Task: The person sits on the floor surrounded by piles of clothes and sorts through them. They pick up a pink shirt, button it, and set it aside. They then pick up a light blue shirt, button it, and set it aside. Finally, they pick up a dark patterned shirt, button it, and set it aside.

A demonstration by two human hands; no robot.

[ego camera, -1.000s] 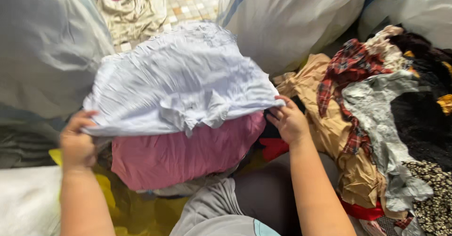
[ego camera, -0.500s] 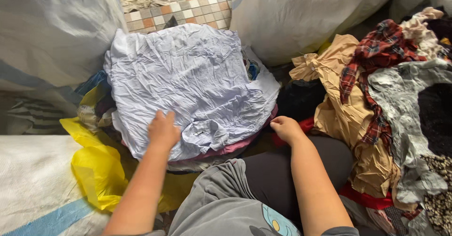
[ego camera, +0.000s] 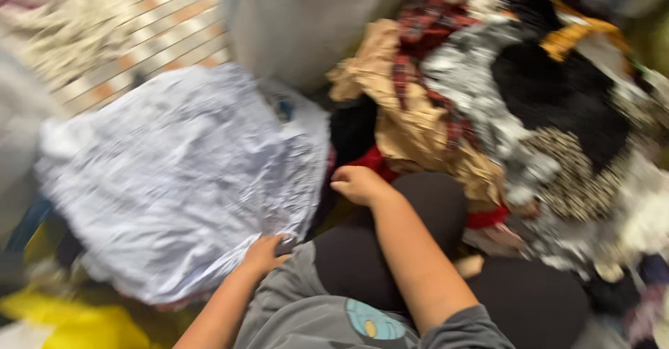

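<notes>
A crumpled pale blue-white garment (ego camera: pixel 181 175) lies spread over a stack in front of me, left of centre. My left hand (ego camera: pixel 265 253) rests on its near edge, fingers touching the cloth. My right hand (ego camera: pixel 359 183) hovers loosely curled just past the garment's right edge, above my dark-trousered leg (ego camera: pixel 446 203), holding nothing that I can see. The picture is blurred by motion.
A heap of mixed clothes (ego camera: pixel 529 112) fills the right: tan cloth, red plaid, grey, black and leopard print. A large white sack (ego camera: pixel 306 21) stands behind. Tiled floor (ego camera: pixel 160 28) shows at the upper left. A yellow bag (ego camera: pixel 63 318) lies at the lower left.
The garment was held up and then laid flat on the stack. My view has swung to the right toward the clothes heap. My left hand slid to the garment's near edge.
</notes>
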